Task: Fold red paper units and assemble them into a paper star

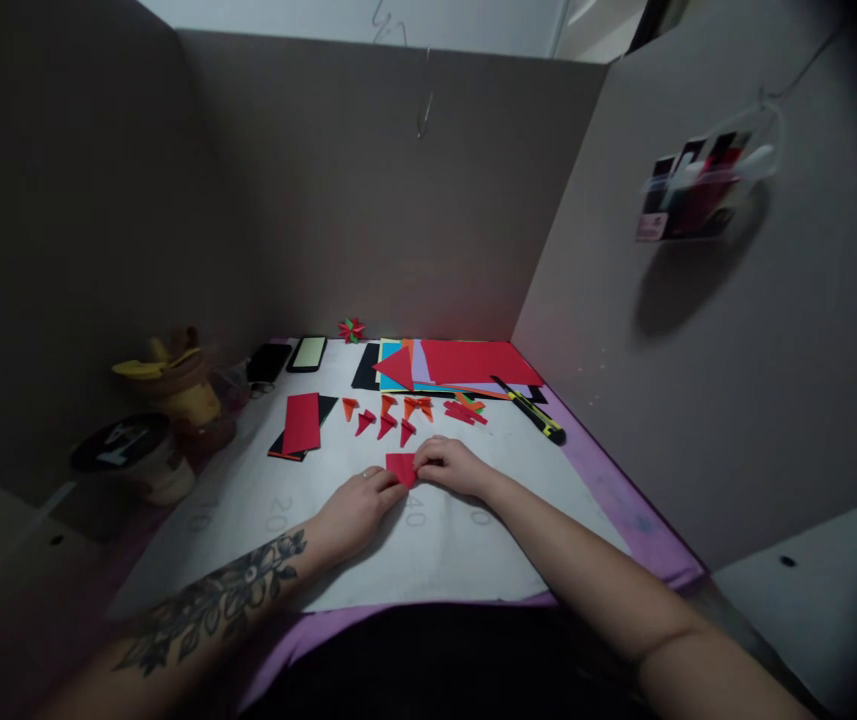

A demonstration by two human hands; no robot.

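A small piece of red paper [400, 467] lies on the white sheet in front of me, its lower part tapering between my fingers. My left hand [362, 505] pinches its lower left side, fingertips together. On the right edge, my right hand [452, 466] grips the paper with curled fingers. Just beyond are several small folded red paper pieces [387, 427] and folded orange paper pieces [419, 407]. Red and green paper strips [465, 410] sit to their right. A stack of red and dark paper rectangles [302, 424] rests to the left.
Coloured paper sheets [473, 362] lie at the back, with a yellow-black box cutter [537, 413] at their right. A phone [307, 353] and a paper star [351, 330] are at the back left. Containers [143, 455] stand left. Grey panels [398, 190] enclose the table; a pouch [694, 190] hangs right.
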